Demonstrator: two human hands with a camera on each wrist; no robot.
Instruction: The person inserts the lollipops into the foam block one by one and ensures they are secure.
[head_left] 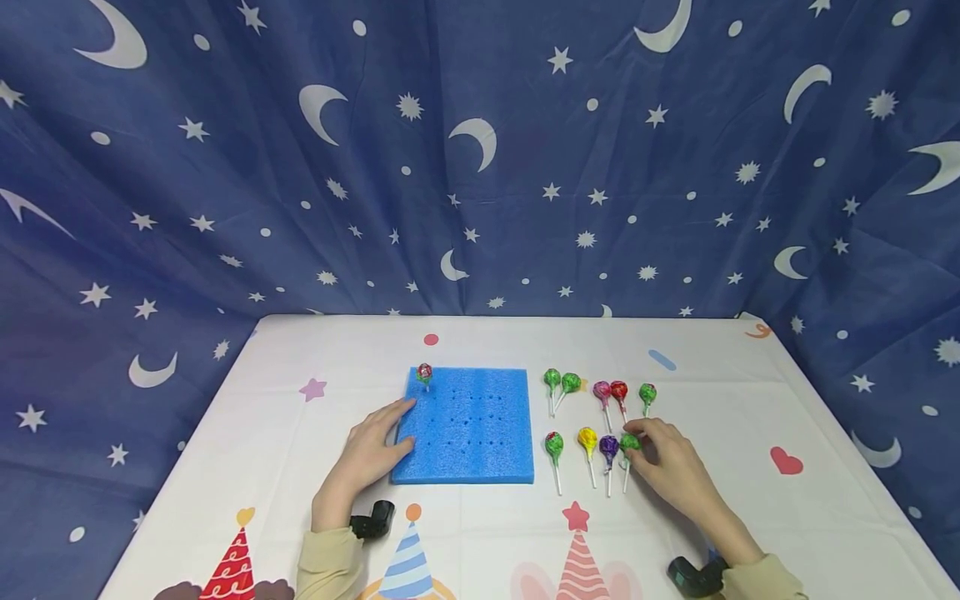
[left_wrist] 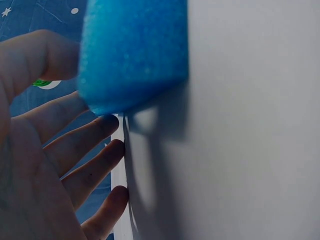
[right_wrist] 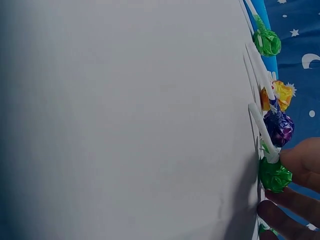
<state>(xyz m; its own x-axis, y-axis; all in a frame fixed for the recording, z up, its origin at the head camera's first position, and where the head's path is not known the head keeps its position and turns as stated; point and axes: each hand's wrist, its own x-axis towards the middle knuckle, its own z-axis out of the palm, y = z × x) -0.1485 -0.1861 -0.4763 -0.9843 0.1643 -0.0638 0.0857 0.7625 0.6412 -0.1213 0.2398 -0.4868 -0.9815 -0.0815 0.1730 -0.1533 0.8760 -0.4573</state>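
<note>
My left hand (head_left: 372,447) lies at the left edge of a blue foam block (head_left: 491,462), its fingers touching that side. The block has rows of small holes, and a red-and-green lollipop (head_left: 424,373) stands upright in its far left corner. Right of the block, my right hand (head_left: 673,462) pinches a green lollipop (right_wrist: 275,175) by its wrapped head between thumb and fingers, close over the table, with the white stick pointing toward me. Just left of it lie a purple lollipop (head_left: 609,448) and a yellow lollipop (head_left: 587,439).
Farther back lie two green lollipops (head_left: 552,379), a pink lollipop (head_left: 602,392), a red lollipop (head_left: 618,390) and another green lollipop (head_left: 647,392). A green-and-red lollipop (head_left: 554,444) is near the block's right side. A blue curtain (head_left: 525,167) hangs behind the white table (head_left: 262,467).
</note>
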